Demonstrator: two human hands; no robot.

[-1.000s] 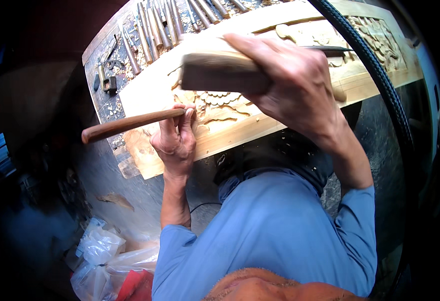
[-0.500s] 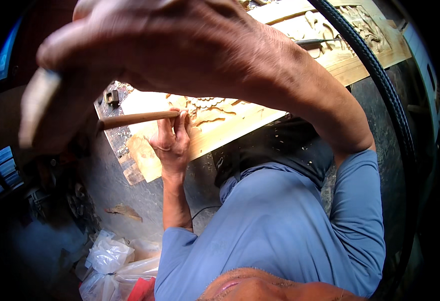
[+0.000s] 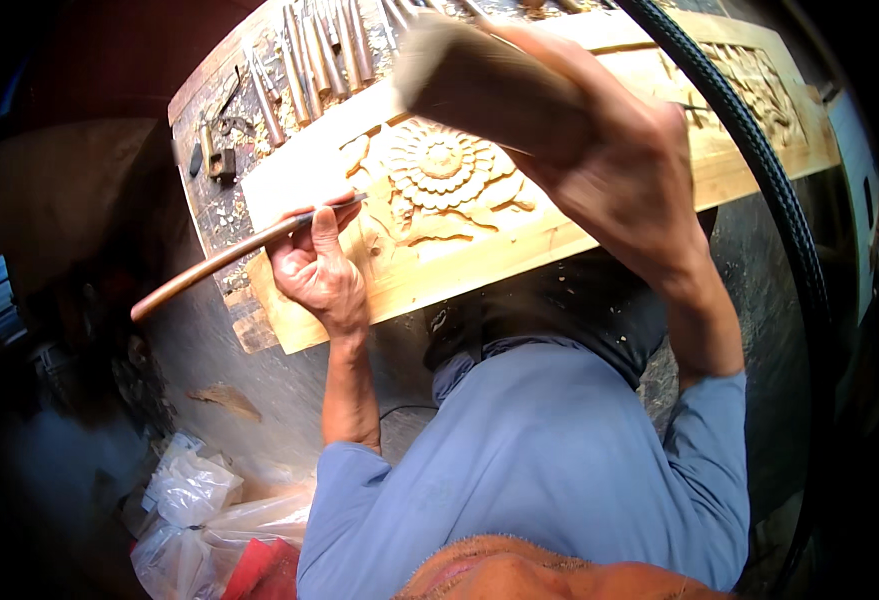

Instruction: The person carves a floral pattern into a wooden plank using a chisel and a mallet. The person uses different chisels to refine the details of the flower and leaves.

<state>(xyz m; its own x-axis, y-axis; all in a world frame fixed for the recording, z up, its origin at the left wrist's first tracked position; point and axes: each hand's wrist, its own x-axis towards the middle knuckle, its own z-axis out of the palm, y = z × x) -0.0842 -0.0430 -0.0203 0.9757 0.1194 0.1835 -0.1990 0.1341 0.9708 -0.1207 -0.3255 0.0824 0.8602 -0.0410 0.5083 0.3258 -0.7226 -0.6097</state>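
My left hand (image 3: pixel 321 272) is closed on a wood-carving chisel (image 3: pixel 209 264) with a long brown wooden handle. The handle slants down to the left, and the metal tip lies over the pale wooden panel (image 3: pixel 529 240), left of a carved round flower (image 3: pixel 439 160). Whether the tip touches the wood I cannot tell. My right hand (image 3: pixel 631 165) grips a blocky wooden mallet (image 3: pixel 489 88), raised above the panel and slightly blurred. The mallet and hand hide part of the carving behind them.
Several chisels (image 3: pixel 304 75) lie side by side along the workbench's far side. A small dark metal block (image 3: pixel 222 165) stands among wood shavings at the left. A thick black braided cable (image 3: pixel 759 150) hangs across the right. Clear plastic bags (image 3: pixel 194 490) sit lower left.
My right hand has swung from the upper left to the right with the mallet. The chisel's handle end has dropped lower left, and my left hand has shifted slightly left.
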